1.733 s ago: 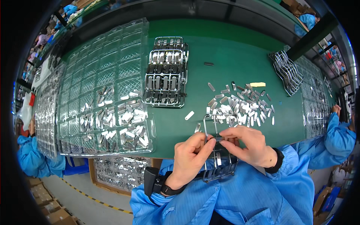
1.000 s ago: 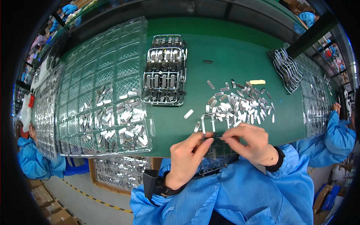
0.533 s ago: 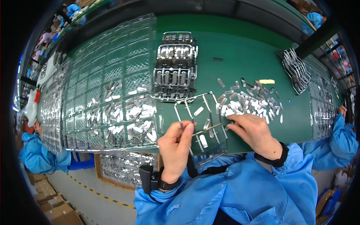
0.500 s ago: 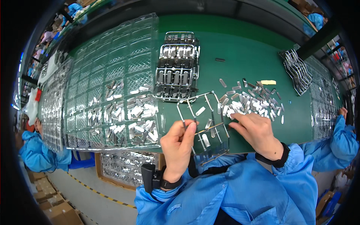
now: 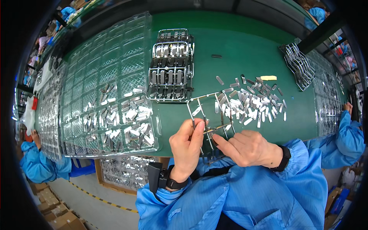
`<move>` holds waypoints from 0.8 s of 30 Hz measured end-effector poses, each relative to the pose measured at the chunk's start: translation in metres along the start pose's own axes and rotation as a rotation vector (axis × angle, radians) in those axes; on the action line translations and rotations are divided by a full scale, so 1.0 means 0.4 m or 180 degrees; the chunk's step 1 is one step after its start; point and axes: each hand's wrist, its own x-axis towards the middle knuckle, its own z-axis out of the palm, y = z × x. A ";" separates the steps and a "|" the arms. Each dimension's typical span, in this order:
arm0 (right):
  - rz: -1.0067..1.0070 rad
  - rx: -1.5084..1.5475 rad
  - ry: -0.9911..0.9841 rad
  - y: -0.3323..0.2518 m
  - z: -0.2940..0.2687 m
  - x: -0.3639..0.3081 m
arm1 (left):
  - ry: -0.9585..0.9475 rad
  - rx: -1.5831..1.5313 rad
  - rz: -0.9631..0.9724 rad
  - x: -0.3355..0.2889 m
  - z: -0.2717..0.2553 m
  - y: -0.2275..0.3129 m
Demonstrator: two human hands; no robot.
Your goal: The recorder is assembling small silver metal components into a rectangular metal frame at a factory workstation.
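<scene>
My left hand (image 5: 188, 143) pinches a shiny metallic-looking sprue frame (image 5: 200, 100) between thumb and fingers, tilted above the table's front edge. Thin bars cross it, some dark and some bright. Close by, my right hand (image 5: 245, 148) has its fingers curled and a fingertip against the frame's lower crossbar. What its thumb and fingertips hold, if anything, is hidden. Beyond the right hand lies a loose heap of small, flat, silver oblong pieces (image 5: 253, 101) on the green table. One such piece (image 5: 196, 111) shows through the frame's bars.
Clear divided trays (image 5: 103, 76) at the left hold more silver pieces. Stacked sprue frames with pieces attached (image 5: 170, 71) stand at the back centre; bare frames (image 5: 299, 65) lie at the back right. A yellow strip (image 5: 268, 78) is behind the heap. Blue-sleeved people sit on both sides.
My right hand has moved left and down from beside the heap to the sprue frame, its fingers curling in. The left hand keeps hold of the frame. The whole view has shifted slightly.
</scene>
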 end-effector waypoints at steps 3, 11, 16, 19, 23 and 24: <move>0.0199 0.0187 0.0212 -0.007 0.006 -0.002 | 0.0235 0.0150 0.0122 -0.017 0.009 0.019; 0.2542 0.3104 -0.0025 -0.012 -0.048 0.041 | 0.0690 0.1798 0.2007 -0.046 0.001 0.072; 0.3637 0.4757 -0.1177 0.021 -0.066 0.068 | 0.0828 0.1759 0.2044 -0.048 -0.009 0.071; 0.3605 0.4732 -0.1194 0.024 -0.057 0.086 | 0.0780 0.1767 0.2268 -0.038 -0.025 0.077; 0.3821 0.4881 -0.1157 0.036 -0.062 0.098 | 0.0667 0.1736 0.2289 -0.034 -0.044 0.062; 0.3438 0.4409 -0.0826 0.032 -0.065 0.101 | 0.0887 0.1474 0.1932 -0.033 -0.047 0.052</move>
